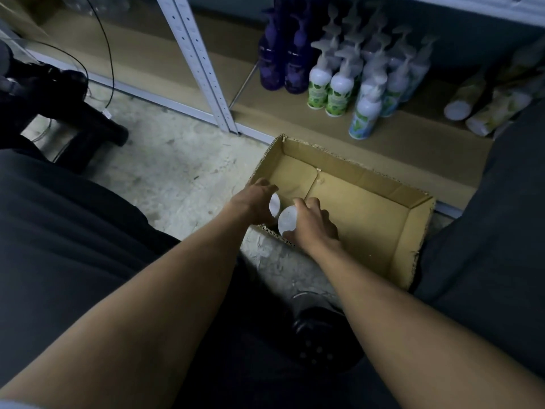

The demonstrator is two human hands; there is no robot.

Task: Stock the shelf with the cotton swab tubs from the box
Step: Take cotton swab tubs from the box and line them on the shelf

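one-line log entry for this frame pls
stage: picking from box | left hand: grips tub | right hand: grips tub | shelf: pump bottles only

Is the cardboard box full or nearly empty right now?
Nearly empty. The cardboard box shows a bare bottom; only two white tubs are visible at its near-left corner, one in each hand.

The scene is dimly lit, with a cool, bluish cast. The brightest patch falls on the pale concrete floor (177, 172) left of the open brown cardboard box (365, 219). The white pump bottles (342, 87) on the shelf are smeared by motion blur. Straight shelf uprights are bent by wide-angle distortion, and the lower corners are lost in shadow.
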